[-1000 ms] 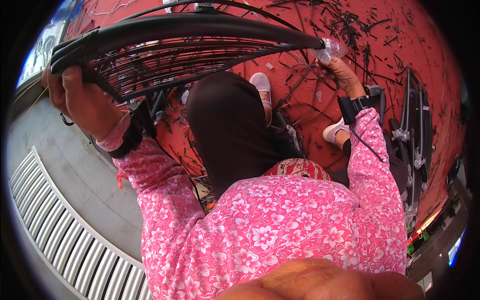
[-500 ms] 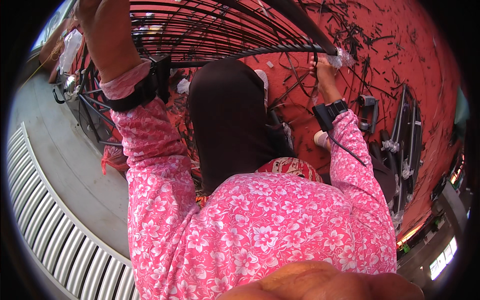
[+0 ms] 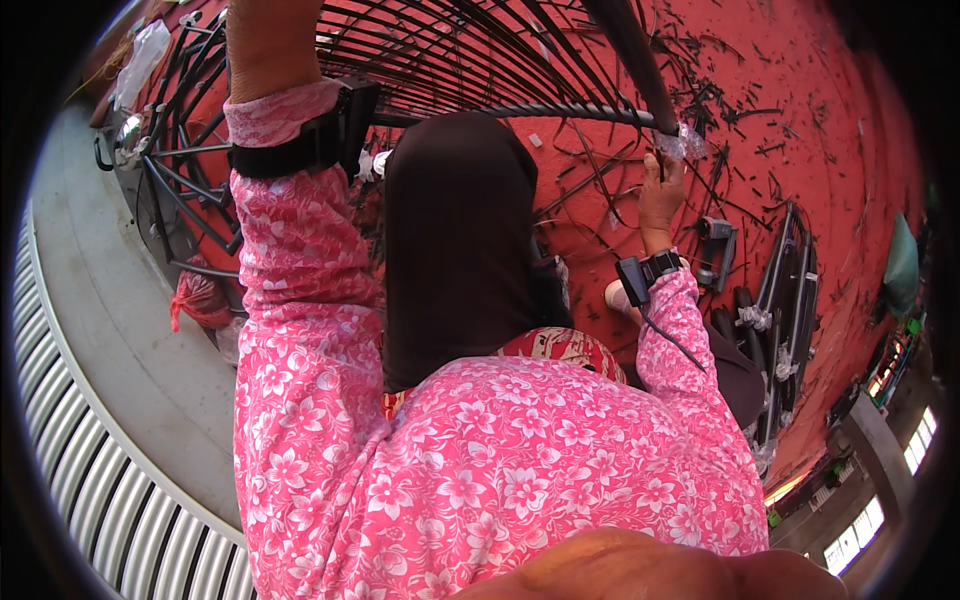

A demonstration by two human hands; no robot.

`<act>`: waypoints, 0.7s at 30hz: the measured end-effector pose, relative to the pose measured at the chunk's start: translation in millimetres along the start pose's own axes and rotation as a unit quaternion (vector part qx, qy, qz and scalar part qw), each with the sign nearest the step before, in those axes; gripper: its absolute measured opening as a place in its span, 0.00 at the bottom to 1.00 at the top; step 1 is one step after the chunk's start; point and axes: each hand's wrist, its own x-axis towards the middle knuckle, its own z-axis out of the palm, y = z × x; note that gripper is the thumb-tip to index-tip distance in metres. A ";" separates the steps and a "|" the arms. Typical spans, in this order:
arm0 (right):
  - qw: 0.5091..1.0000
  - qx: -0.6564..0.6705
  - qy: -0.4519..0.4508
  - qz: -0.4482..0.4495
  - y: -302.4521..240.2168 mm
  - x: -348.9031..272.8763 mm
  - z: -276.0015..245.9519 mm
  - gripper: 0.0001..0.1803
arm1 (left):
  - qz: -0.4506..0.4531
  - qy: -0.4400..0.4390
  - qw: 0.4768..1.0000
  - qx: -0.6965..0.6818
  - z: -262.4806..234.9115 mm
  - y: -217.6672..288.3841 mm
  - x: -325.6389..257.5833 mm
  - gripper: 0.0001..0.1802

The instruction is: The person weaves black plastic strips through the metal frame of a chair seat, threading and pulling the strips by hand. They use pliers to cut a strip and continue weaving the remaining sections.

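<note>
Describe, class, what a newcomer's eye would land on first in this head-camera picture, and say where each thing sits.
First comes the pink flowered sleeve filling the lower middle, its arm raised toward the top left. Next is the dark wire frame fanning across the top, with the right hand gripping its rim at upper right; the left hand is cut off by the top edge. Behind lies a red floor strewn with dark scraps.

Dark wire-frame rack [image 3: 470,60], curved bars w/ thick rim, held overhead, tilted, above red floor.
</note>
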 end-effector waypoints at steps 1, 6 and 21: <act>0.999 -0.003 -0.021 0.031 0.6 3.1 -4.7 0.16 | -0.007 0.003 1.000 0.000 0.8 -0.4 -0.2 0.12; 0.995 -0.042 0.007 -0.095 -6.4 4.8 -16.5 0.14 | 0.010 0.004 1.000 -0.013 3.6 1.9 -2.3 0.14; 0.972 -0.043 -0.011 -0.230 1.8 -14.8 -21.9 0.04 | 0.004 0.150 0.989 0.002 -96.9 -38.9 -14.7 0.16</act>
